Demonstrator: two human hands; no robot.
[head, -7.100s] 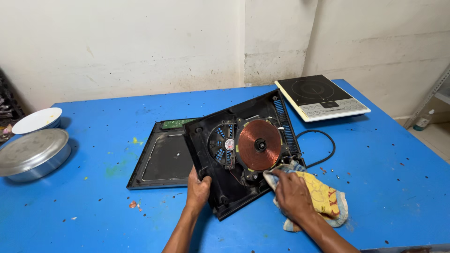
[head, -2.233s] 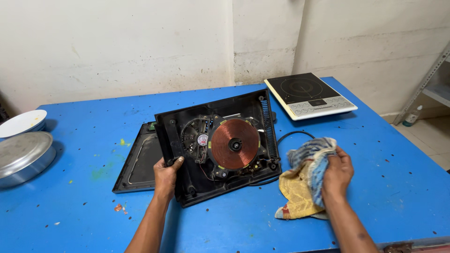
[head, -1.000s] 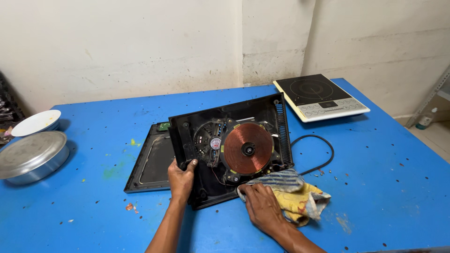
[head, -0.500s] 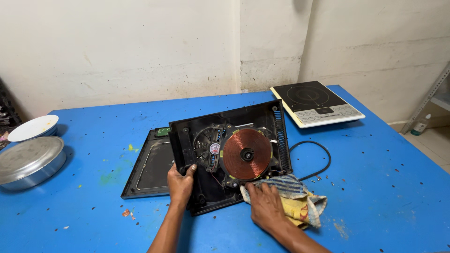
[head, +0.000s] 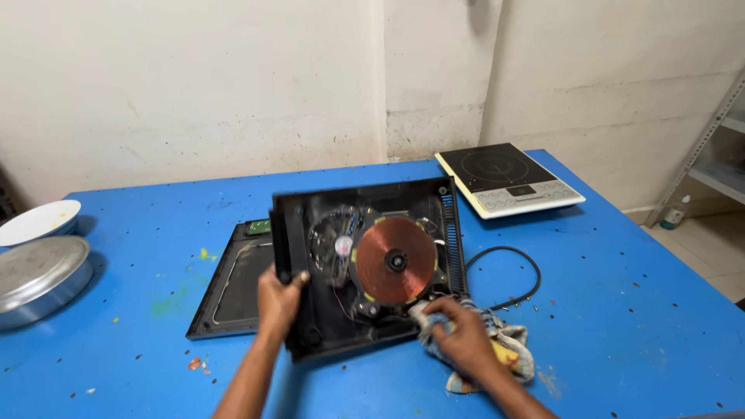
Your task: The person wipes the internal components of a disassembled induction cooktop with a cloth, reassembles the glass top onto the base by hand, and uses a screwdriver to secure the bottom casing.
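Note:
An opened black induction cooker base [head: 372, 264] lies on the blue table [head: 621, 310], showing its copper coil [head: 394, 260] and a fan [head: 335, 245]. My left hand [head: 279, 296] grips the base's left front edge. A yellow and blue rag [head: 497, 353] is bunched under my right hand [head: 458, 334], which presses it against the base's front right corner. The cooker's black glass top panel [head: 233, 287] lies flat just left of the base, partly under it.
A whole white-framed induction cooker [head: 508, 178] sits at the back right. A black power cord [head: 512, 279] loops right of the base. A steel lidded pan [head: 35, 279] and a white bowl [head: 39, 221] stand at the left edge. Metal shelving [head: 718, 147] is off to the right.
My right hand lifted the rag off to the right, then brought it back down against the base's front right corner. My left hand has stayed on the base's left edge.

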